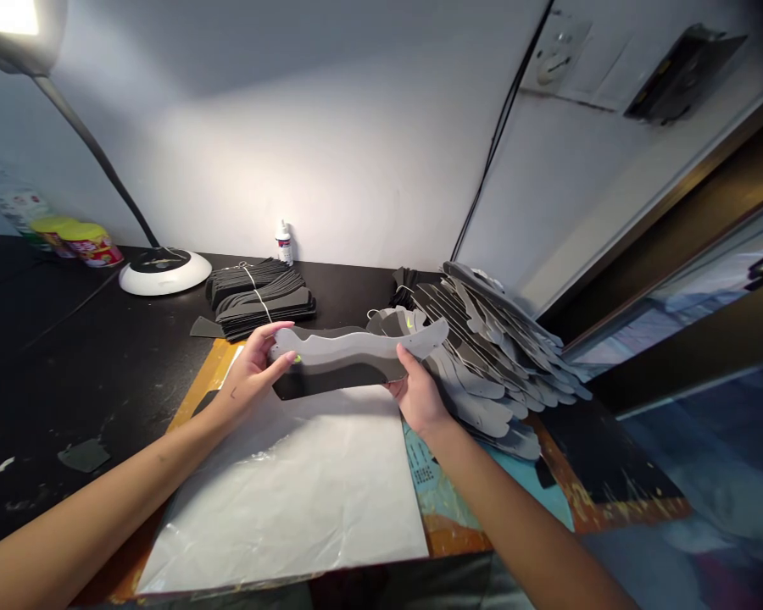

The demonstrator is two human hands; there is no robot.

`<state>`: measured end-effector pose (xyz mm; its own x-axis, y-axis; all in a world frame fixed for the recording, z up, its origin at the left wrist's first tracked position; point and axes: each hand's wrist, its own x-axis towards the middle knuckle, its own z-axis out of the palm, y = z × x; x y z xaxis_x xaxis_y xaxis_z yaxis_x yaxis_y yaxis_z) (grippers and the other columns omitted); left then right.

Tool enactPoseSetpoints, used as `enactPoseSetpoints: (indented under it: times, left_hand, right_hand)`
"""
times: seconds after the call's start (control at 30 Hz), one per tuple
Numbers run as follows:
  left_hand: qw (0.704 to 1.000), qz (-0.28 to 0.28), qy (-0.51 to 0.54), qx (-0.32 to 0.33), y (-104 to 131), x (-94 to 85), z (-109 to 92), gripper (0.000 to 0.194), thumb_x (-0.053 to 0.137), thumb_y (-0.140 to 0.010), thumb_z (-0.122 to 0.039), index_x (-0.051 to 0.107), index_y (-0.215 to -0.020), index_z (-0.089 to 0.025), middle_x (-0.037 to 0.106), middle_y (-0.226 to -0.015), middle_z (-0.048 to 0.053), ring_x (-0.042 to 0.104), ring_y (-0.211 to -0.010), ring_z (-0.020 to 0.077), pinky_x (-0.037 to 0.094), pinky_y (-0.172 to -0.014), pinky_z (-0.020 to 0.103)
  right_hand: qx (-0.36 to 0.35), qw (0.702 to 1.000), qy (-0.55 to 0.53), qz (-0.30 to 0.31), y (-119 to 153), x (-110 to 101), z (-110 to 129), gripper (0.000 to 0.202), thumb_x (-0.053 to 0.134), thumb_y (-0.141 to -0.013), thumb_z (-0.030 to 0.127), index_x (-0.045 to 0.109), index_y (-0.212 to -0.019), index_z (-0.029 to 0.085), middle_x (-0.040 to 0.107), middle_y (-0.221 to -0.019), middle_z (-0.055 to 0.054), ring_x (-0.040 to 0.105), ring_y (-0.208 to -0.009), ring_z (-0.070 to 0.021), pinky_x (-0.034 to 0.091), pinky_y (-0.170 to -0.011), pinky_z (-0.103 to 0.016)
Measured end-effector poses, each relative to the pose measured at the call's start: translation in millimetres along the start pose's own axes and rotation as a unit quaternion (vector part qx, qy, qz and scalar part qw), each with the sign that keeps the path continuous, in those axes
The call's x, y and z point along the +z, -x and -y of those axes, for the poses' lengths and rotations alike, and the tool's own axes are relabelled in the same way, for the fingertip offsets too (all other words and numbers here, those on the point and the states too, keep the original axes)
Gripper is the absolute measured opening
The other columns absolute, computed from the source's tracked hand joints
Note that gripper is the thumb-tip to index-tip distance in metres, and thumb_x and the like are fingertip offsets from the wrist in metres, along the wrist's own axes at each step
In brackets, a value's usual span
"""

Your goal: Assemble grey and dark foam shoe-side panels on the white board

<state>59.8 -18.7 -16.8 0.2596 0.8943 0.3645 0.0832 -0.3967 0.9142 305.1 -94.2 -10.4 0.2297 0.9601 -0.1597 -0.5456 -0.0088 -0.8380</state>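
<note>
A long curved piece (pixel 349 360), light grey along its wavy upper part and black below, is held up over a white sheet (pixel 305 491). My left hand (pixel 254 373) pinches its left end, the thumb beside a small yellow-green mark. Near the right end, my right hand (pixel 414 388) grips the same piece with the thumb on its front face. Just behind and to the right lies a large fanned pile of grey and black pieces (pixel 502 339). Behind my left hand sits a tied stack of dark pieces (pixel 260 292).
A lamp base (pixel 165 271) stands at the back left, beside yellow-lidded containers (pixel 92 244) and a clear bottle (pixel 16 203). A small white bottle (pixel 284 243) is against the wall. A dark scrap (pixel 85 456) lies on the black table (pixel 31 356). Cables hang on the wall.
</note>
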Motion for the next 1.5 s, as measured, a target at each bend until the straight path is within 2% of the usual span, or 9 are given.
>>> enactPoseSetpoints:
  times: [0.13, 0.27, 0.4, 0.53, 0.73, 0.9, 1.1, 1.27, 1.5]
  left_hand:
    - [0.999, -0.029, -0.007, 0.039, 0.4, -0.9, 0.1, 0.045, 0.074, -0.085, -0.035, 0.06, -0.126, -0.025, 0.059, -0.11, 0.004, 0.05, -0.076, 0.0136, 0.043, -0.065, 0.022]
    - [0.994, -0.073, 0.009, 0.082, -0.4, -2.2, 2.2, 0.05, 0.078, -0.082, -0.033, 0.058, -0.127, -0.027, 0.057, -0.104, 0.003, 0.051, -0.076, 0.0139, 0.043, -0.065, 0.023]
    - [0.996, -0.051, -0.037, 0.057, -0.7, -3.4, 0.2, 0.034, 0.074, -0.086, -0.036, 0.065, -0.117, -0.023, 0.06, -0.09, 0.001, 0.049, -0.07, 0.0135, 0.04, -0.061, 0.023]
    - [0.996, -0.057, -0.063, 0.033, -2.2, -5.1, -1.2, 0.035, 0.075, -0.085, -0.039, 0.068, -0.115, -0.023, 0.066, -0.097, 0.002, 0.052, -0.071, 0.0121, 0.042, -0.061, 0.022]
    - [0.998, -0.045, -0.047, 0.026, -3.7, -7.3, -0.9, 0.035, 0.063, -0.094, -0.044, 0.069, -0.121, -0.023, 0.068, -0.107, 0.006, 0.059, -0.083, 0.0165, 0.047, -0.07, 0.024]
    - [0.998, -0.051, -0.018, 0.03, -4.3, -6.7, 0.4, 0.035, 0.06, -0.095, -0.043, 0.067, -0.121, -0.021, 0.064, -0.099, 0.005, 0.054, -0.079, 0.0169, 0.044, -0.068, 0.025]
    - [0.995, -0.077, 0.021, 0.053, -6.2, -3.5, 5.2, 0.03, 0.07, -0.088, -0.037, 0.063, -0.113, -0.022, 0.053, -0.086, 0.001, 0.047, -0.073, 0.0141, 0.039, -0.064, 0.024]
    - [0.995, -0.074, 0.011, 0.058, -6.4, -3.2, 2.6, 0.032, 0.073, -0.085, -0.035, 0.059, -0.111, -0.022, 0.054, -0.085, 0.0, 0.049, -0.069, 0.0135, 0.039, -0.062, 0.025]
    - [0.994, -0.082, -0.021, 0.065, -6.6, -5.1, 6.3, 0.032, 0.073, -0.084, -0.034, 0.06, -0.11, -0.022, 0.059, -0.092, 0.001, 0.052, -0.072, 0.014, 0.04, -0.063, 0.026]
  right_hand:
    - [-0.015, 1.0, -0.016, 0.009, -2.9, -1.2, 1.6, 0.046, 0.078, -0.07, 0.056, 0.07, -0.103, 0.025, 0.075, -0.109, -0.005, 0.068, -0.107, -0.0296, 0.059, -0.077, -0.04]
    - [-0.048, 0.998, 0.014, -0.036, -11.4, -8.2, 2.8, 0.041, 0.073, -0.072, 0.058, 0.068, -0.094, 0.024, 0.074, -0.09, -0.003, 0.069, -0.093, -0.0243, 0.056, -0.072, -0.034]
    - [-0.04, 0.996, 0.028, -0.068, -17.1, -11.8, 3.1, 0.037, 0.075, -0.07, 0.054, 0.066, -0.089, 0.023, 0.074, -0.087, -0.004, 0.069, -0.09, -0.025, 0.056, -0.071, -0.035]
    - [-0.032, 0.997, -0.018, -0.072, -14.4, -8.6, 4.5, 0.031, 0.075, -0.069, 0.048, 0.066, -0.086, 0.024, 0.074, -0.085, -0.003, 0.069, -0.083, -0.0235, 0.055, -0.065, -0.033]
    - [-0.046, 0.999, 0.024, 0.006, -8.3, -9.7, 8.5, 0.018, 0.063, -0.068, 0.032, 0.068, -0.083, 0.022, 0.07, -0.079, 0.0, 0.063, -0.075, -0.0184, 0.047, -0.06, -0.027]
    - [-0.038, 0.997, -0.014, 0.062, -6.8, -8.5, 9.5, 0.036, 0.061, -0.063, 0.024, 0.066, -0.098, 0.024, 0.075, -0.093, -0.002, 0.066, -0.089, -0.0209, 0.051, -0.077, -0.032]
    - [-0.033, 0.991, -0.026, 0.129, -3.8, -8.1, 8.6, 0.049, 0.063, -0.062, 0.018, 0.065, -0.111, 0.026, 0.072, -0.104, -0.001, 0.065, -0.101, -0.0201, 0.051, -0.09, -0.033]
    - [-0.027, 0.989, -0.043, 0.139, -4.2, -9.3, 8.8, 0.048, 0.065, -0.061, 0.015, 0.069, -0.108, 0.025, 0.073, -0.102, 0.0, 0.064, -0.1, -0.0173, 0.05, -0.092, -0.029]
    - [-0.043, 0.99, -0.033, 0.128, -4.7, -7.2, 6.7, 0.028, 0.071, -0.068, 0.019, 0.072, -0.095, 0.024, 0.071, -0.089, 0.002, 0.063, -0.09, -0.0144, 0.05, -0.081, -0.024]
